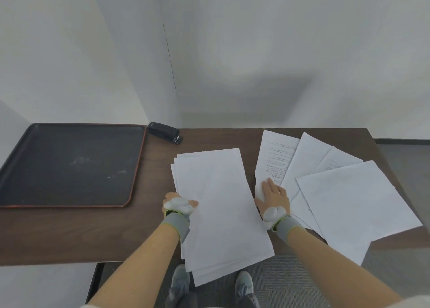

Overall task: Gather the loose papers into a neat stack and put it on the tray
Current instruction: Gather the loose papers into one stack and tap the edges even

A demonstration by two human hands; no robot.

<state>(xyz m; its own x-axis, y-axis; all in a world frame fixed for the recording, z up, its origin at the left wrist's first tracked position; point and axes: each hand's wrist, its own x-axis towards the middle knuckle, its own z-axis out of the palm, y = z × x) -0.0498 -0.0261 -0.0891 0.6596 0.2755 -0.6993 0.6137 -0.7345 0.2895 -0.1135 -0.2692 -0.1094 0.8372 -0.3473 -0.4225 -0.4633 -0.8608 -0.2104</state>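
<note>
Your left hand (179, 204) is gripping the gathered stack (218, 205) right of the tray (69, 165); your right hand (273, 197), flat and unclenched, is pressing a loose sheet (274, 158) — slide it over squarely.

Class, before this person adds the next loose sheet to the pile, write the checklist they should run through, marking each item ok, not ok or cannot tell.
1. Left hand grips the gathered pile at its left edge: ok.
2. Pile edges squared: not ok; sheets are offset at the top left and bottom.
3. Right hand rests flat on the printed sheet, ready to slide it over: ok.
4. All loose sheets collected: not ok; several lie fanned out on the right.
5. Tray free to receive the stack: ok.
6. Stapler out of the path: ok; it sits at the back, beside the tray.
</note>
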